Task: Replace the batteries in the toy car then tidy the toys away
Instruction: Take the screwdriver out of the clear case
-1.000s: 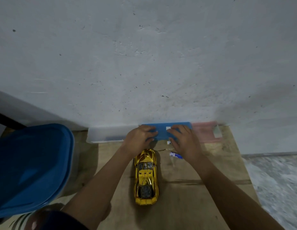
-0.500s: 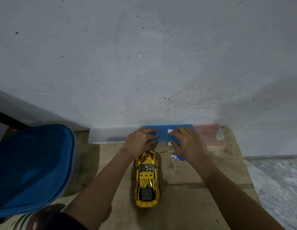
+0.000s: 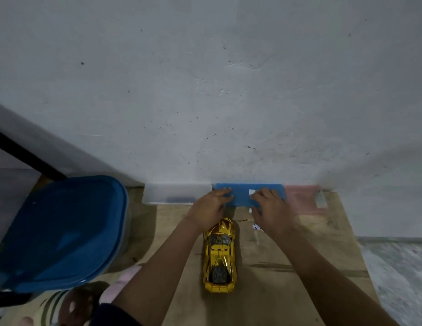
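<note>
A gold toy car (image 3: 219, 255) lies on a wooden board (image 3: 287, 290), nose toward the wall. Beyond it a flat blue box (image 3: 240, 194) sits against the wall. My left hand (image 3: 207, 212) grips the box's left part, fingers on top and thumb at the front edge. My right hand (image 3: 273, 212) grips its right part the same way, beside a white label. A small blue-and-white battery (image 3: 256, 227) lies on the board, partly hidden under my right wrist.
A clear plastic box (image 3: 177, 194) stands to the left of the blue one and a pink box (image 3: 302, 198) to its right, all against the grey wall. A large bin with a blue lid (image 3: 59, 231) fills the left side. Grey floor lies right of the board.
Both hands stay on the blue box with hardly any shift. The car and the battery have not moved.
</note>
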The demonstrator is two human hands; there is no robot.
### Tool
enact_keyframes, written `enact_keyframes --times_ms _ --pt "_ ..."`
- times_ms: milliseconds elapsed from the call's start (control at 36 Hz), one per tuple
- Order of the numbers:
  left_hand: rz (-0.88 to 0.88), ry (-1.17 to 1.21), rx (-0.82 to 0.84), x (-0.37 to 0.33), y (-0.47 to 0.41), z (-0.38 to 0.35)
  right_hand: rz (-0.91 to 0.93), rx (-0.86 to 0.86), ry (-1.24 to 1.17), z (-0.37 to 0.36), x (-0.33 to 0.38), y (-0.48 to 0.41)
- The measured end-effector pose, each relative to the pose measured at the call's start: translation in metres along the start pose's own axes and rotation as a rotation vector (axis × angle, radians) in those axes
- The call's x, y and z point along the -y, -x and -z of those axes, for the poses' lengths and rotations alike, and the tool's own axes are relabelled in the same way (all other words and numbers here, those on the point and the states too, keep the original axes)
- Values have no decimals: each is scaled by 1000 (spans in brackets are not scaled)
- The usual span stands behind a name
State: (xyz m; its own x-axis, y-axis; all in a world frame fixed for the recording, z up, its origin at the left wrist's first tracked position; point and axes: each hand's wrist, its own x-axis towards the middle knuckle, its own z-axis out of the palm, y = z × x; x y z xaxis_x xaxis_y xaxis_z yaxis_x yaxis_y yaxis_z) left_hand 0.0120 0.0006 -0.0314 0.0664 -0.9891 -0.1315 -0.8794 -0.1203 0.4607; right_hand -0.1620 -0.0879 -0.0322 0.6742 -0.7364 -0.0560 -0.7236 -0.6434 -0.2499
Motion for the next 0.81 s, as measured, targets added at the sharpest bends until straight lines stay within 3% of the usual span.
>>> enact_keyframes --times_ms 83,167,250,361,444,528,639,806 --pt "108 205 -98 7 18 9 -33 61 28 8 9 -4" --pt "305 401 -337 20 41 16 -23 127 156 20 23 -13" --pt "531 459 -577 36 61 18 125 99 208 29 49 -24" --pt "701 556 -649 52 76 9 403 68 88 20 97 -40" --pt "744 657 -673 65 81 -4 511 167 183 2 128 -51" --pt "744 749 -683 72 82 -12 495 219 327 -17 144 -60" --pt "742 867 -781 77 78 -14 534 47 498 -33 154 -69" --pt "753 1075 -879 78 76 -9 682 -131 473 -41 153 -83"
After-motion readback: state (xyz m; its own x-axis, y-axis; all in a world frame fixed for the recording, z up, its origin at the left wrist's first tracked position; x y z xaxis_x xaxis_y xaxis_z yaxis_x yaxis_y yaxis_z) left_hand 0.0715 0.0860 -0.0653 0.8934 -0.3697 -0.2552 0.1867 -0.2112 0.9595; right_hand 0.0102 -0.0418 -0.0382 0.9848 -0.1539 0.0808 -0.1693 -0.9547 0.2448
